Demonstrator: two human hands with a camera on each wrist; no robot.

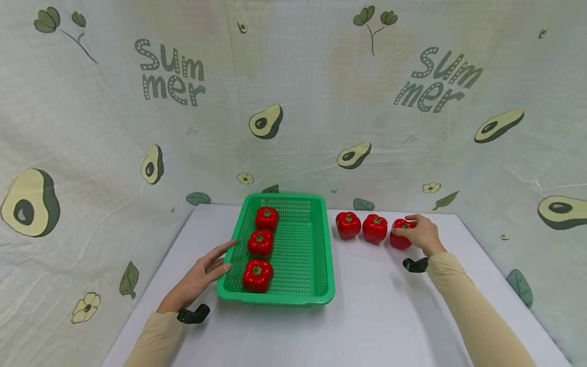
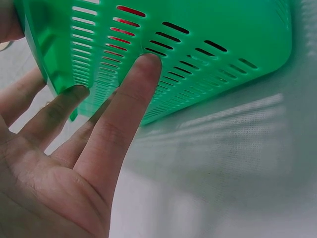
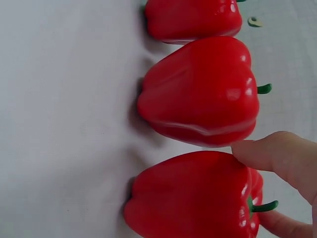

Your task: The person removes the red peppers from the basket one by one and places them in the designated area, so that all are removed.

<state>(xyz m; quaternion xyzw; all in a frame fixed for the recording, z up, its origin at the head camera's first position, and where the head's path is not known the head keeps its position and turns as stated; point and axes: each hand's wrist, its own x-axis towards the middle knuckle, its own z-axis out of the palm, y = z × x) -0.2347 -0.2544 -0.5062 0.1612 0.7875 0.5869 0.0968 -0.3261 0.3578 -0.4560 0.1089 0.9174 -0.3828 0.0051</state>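
Note:
The green plastic basket [image 1: 293, 299] sits mid-table, with a column of red bell peppers [image 1: 260, 243] along its left side. At its left rim is my left hand [image 1: 199, 275], the fingers fairly straight and touching the rim and slotted outer wall [image 2: 198, 29]. On the right, my right hand [image 1: 421, 234] pinches the rightmost bell pepper [image 1: 400, 240] from above. The right wrist view shows the thumb on that pepper's [image 3: 193, 198] upper shoulder, a finger partly hidden beyond its stem. Just left stands the middle pepper [image 1: 375, 229], close to the thumb.
Another bell pepper [image 1: 348, 225] is the leftmost of the row between basket and right hand. The white table [image 1: 367, 316] backs onto a hanging cloth [image 1: 302, 76] printed with avocados. Black bands [image 1: 193, 314] are on both wrists.

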